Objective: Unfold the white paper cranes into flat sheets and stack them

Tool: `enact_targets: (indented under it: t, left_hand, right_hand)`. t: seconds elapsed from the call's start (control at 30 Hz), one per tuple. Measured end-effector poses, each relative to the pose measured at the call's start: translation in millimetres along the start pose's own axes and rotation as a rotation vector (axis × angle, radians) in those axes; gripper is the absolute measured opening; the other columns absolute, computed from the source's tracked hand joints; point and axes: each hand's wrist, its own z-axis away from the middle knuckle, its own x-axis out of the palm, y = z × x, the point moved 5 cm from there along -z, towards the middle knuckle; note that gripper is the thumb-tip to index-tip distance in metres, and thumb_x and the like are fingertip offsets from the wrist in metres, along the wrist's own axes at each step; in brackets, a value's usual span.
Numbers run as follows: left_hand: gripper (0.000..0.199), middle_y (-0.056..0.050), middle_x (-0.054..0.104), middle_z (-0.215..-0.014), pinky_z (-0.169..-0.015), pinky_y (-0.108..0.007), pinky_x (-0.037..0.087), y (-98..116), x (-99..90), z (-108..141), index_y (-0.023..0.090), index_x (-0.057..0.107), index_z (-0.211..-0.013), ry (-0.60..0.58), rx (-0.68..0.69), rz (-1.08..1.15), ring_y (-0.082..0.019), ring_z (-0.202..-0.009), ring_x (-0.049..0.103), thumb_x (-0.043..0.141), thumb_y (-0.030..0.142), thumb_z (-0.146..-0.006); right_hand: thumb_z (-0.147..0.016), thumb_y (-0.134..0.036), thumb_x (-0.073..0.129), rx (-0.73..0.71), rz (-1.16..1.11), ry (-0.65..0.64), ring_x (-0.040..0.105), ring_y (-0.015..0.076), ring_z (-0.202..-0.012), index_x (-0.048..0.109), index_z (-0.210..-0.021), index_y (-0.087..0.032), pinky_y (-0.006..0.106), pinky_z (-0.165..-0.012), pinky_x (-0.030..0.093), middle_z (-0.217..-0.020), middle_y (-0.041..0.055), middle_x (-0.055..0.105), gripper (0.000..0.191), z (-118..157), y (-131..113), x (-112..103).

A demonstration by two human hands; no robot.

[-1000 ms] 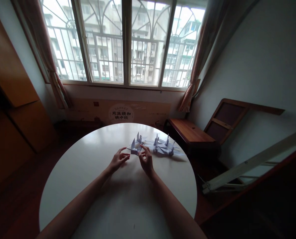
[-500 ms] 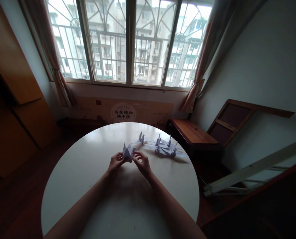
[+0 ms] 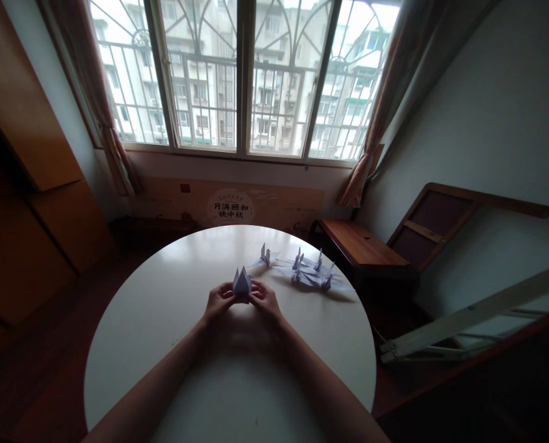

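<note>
A small folded paper piece (image 3: 242, 282), pale violet with upright points, is held upright over the middle of the white round table (image 3: 164, 369). My left hand (image 3: 219, 299) pinches its lower left side. On its lower right side, my right hand (image 3: 264, 299) is closed with the fingertips at the paper. A folded paper crane (image 3: 266, 256) stands just beyond my hands. To its right, several more paper cranes (image 3: 318, 264) stand close together, their wings overlapping.
A low wooden bench (image 3: 360, 243) stands behind the table at the right. A wooden frame (image 3: 429, 221) leans on the right wall. Beyond the table, a printed banner (image 3: 274, 206) runs below the window. Wooden cabinets (image 3: 66, 227) are at the left.
The folded paper has turned and now stands more upright and symmetrical between my hands. Both hands have shifted slightly and grip it lower down. The view has moved a little.
</note>
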Motion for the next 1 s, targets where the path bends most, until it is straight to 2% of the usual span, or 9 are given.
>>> enact_targets:
  t: [0.1,0.23,0.4,0.5,0.57,0.63,0.77,0.87,1.0]
  left_hand:
    - [0.045,-0.01,0.075,-0.085,-0.081,-0.041,0.057,-1,1.2,2,0.012,0.071,-0.087,-0.011,-0.029,0.03,-0.03,-0.086,0.071,0.089,0.037,-0.054]
    - [0.05,-0.013,0.075,-0.087,-0.083,-0.043,0.056,-3,2.1,4,0.01,0.072,-0.093,-0.028,-0.081,0.129,-0.03,-0.084,0.072,0.089,0.037,-0.055]
    - [0.05,-0.013,0.075,-0.093,-0.083,-0.04,0.056,-6,-1.4,6,0.01,0.072,-0.095,0.01,-0.172,0.217,-0.026,-0.084,0.072,0.09,0.034,-0.055]
    - [0.048,-0.011,0.075,-0.091,-0.083,-0.038,0.056,-7,-1.8,6,0.011,0.072,-0.091,0.022,-0.196,0.254,-0.024,-0.082,0.071,0.091,0.032,-0.053]
    - [0.046,-0.01,0.074,-0.09,-0.083,-0.038,0.056,-7,-1.0,7,0.011,0.072,-0.09,0.02,-0.204,0.256,-0.023,-0.08,0.071,0.091,0.03,-0.052]
    - [0.044,-0.01,0.074,-0.09,-0.085,-0.039,0.055,-7,0.0,8,0.011,0.072,-0.089,0.011,-0.203,0.25,-0.022,-0.081,0.071,0.091,0.029,-0.053]
    - [0.036,-0.009,0.074,-0.09,-0.088,-0.039,0.054,-5,2.2,10,0.012,0.072,-0.086,-0.041,-0.198,0.268,-0.021,-0.083,0.071,0.089,0.028,-0.058]
    - [0.032,-0.009,0.075,-0.086,-0.089,-0.04,0.054,-4,3.4,12,0.012,0.072,-0.085,-0.067,-0.207,0.3,-0.022,-0.083,0.071,0.086,0.031,-0.063]
    - [0.032,-0.012,0.075,-0.097,-0.09,-0.042,0.054,0,6.9,15,0.012,0.073,-0.092,-0.104,-0.197,0.312,-0.026,-0.092,0.07,0.084,0.029,-0.067]
  right_hand:
    - [-0.052,-0.045,0.084,-0.01,0.024,0.012,0.066,0.0181,-0.063,0.07,-0.096,-0.017,0.035,-0.066,0.054,-0.07,0.0004,0.069,0.054,1,-6,1]
    - [-0.057,-0.046,0.081,-0.004,0.052,0.014,0.065,0.018,-0.063,0.07,-0.089,-0.017,0.035,-0.067,0.053,-0.069,0.0013,0.068,0.044,1,-14,4]
    - [-0.059,-0.043,0.08,0.003,0.07,0.182,0.063,0.0178,-0.062,0.056,-0.093,-0.019,0.031,-0.061,0.052,-0.068,0.0003,0.065,0.048,4,-11,2]
    - [-0.066,-0.043,0.074,-0.039,0.117,0.227,0.063,0.0174,-0.063,0.05,-0.083,-0.02,0.031,-0.061,0.053,-0.071,0.0016,0.064,0.037,9,-5,4]
    - [-0.072,-0.04,0.068,-0.111,0.179,0.24,0.064,0.0177,-0.067,0.052,-0.079,-0.02,0.033,-0.065,0.054,-0.077,0.0036,0.064,0.026,13,-4,6]
    - [-0.075,-0.036,0.063,-0.159,0.237,0.222,0.064,0.0185,-0.072,0.057,-0.081,-0.019,0.034,-0.068,0.054,-0.084,0.0054,0.065,0.019,16,-4,9]
    - [-0.076,-0.033,0.06,-0.201,0.311,0.198,0.065,0.0202,-0.08,0.061,-0.081,-0.019,0.033,-0.068,0.054,-0.091,0.0071,0.062,0.016,19,-5,13]
    - [-0.076,-0.031,0.058,-0.181,0.339,0.18,0.066,0.0206,-0.083,0.06,-0.084,-0.018,0.034,-0.07,0.054,-0.093,0.0072,0.063,0.015,20,-6,13]
    - [-0.077,-0.035,0.058,-0.131,0.322,0.147,0.066,0.0226,-0.088,0.059,-0.091,-0.017,0.035,-0.071,0.054,-0.097,0.009,0.064,0.022,22,-9,13]
